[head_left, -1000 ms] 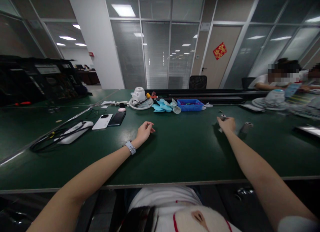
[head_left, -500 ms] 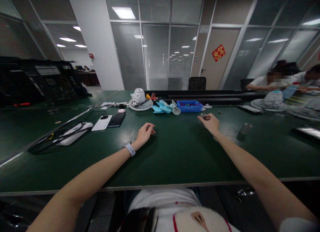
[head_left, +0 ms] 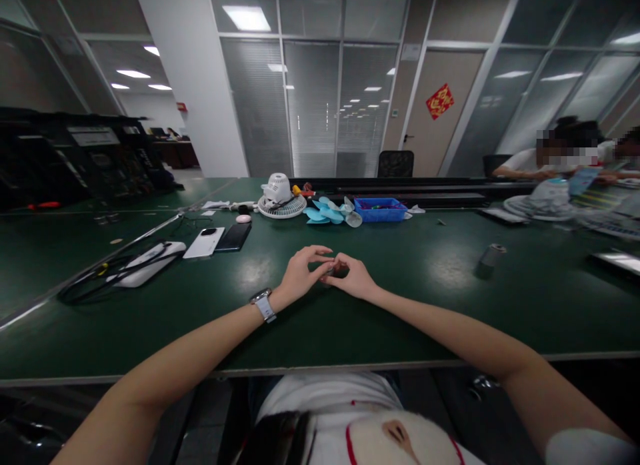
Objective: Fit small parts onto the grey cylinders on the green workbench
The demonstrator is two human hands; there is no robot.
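Fingers of the left hand (head_left: 300, 276) and right hand (head_left: 354, 278) meet tip to tip, pinching a small dark part (head_left: 331, 270) between them, just above the table (head_left: 400, 305); steadied for fine work.

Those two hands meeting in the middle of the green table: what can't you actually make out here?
- Head view: the small part pinched between left hand and right hand is too small and covered by fingers to identify.
- The blue tray contents are too far to tell.
- The grey cylinder is blurred.
- People at far right are blurred.
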